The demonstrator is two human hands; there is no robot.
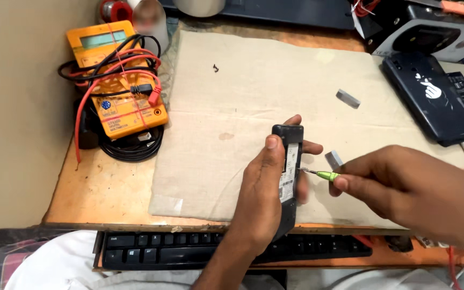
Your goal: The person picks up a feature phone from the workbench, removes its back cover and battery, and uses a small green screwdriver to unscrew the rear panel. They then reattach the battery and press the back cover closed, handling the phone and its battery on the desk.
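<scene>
A: Head view. What has the left hand (261, 185) got?

B: A small dark phone (290, 177), held on edge over the mat (232, 102), near the mat's front edge. The hand is closed around it: the thumb lies on the near side and the fingertips show past the far side. A pale label is visible on the phone's open back.

A: And the right hand (404, 185)?

B: Pinched shut on a screwdriver (323, 174) with a green grip. Its thin metal tip points left and touches the phone at the label, about halfway along the body.

A: Anything lying near the phone?

B: A small grey block (333, 159) sits on the mat just right of the phone, right above the screwdriver. A second grey block (347, 99) lies farther back and to the right. A tiny black bit (216, 67) lies well behind the phone and to its left, near the mat's far edge.

A: What else is on the desk?

B: Well left of the phone, off the mat, an orange multimeter (122, 91) with red and black leads coiled over it. Far right of the phone, a black smartphone (430, 99) lies flat on the mat's right edge, with a cable at its near end. Below the phone, under the desk's front edge, there is a black keyboard (189, 249).
</scene>
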